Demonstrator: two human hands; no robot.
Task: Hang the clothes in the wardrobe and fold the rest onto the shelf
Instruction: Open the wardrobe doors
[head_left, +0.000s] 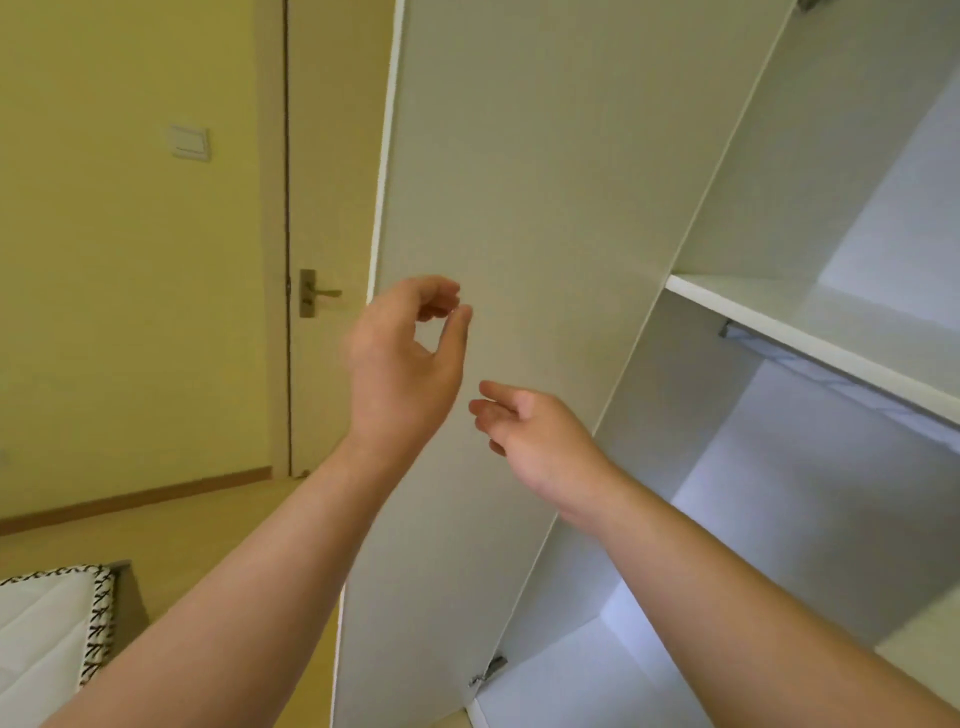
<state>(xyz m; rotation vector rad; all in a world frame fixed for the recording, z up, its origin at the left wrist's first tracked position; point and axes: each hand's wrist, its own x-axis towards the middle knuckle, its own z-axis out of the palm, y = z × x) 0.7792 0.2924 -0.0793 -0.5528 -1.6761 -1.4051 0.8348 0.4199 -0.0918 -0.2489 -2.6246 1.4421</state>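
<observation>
1. Fingers (447, 296) of the left hand (400, 358): curling loosely toward the thumb with a gap showing between them, gripping nothing, hanging in front of the open white laminate wardrobe door (519, 208).
2. Right hand (535, 436): reaching toward the same panel, fingers slightly apart and relaxed, holding nothing; contact with the panel not determinable.
3. Clothes: not appearing anywhere in view; location unknown. Wardrobe compartments showing bare.
4. Expected handling, as a judgement: garments being soft, light and limp, slipping easily; gripping at shoulders or collar for hanging, at hems and seams for folding.
5. Metal hanging rail (810, 369): sitting just under the white flat shelf board (779, 322), inside the lower compartment.
6. Edges: door's free edge standing just beside the left hand; shelf front edge projecting to the right of the right hand; metal hinge (488, 670) showing at the door's lower end.
7. Open room: bare space below the rail for hanging; bare shelf surface above for folded items; beige room door (332, 208) and quilted white mattress corner (52, 618) lying well apart to the left.
</observation>
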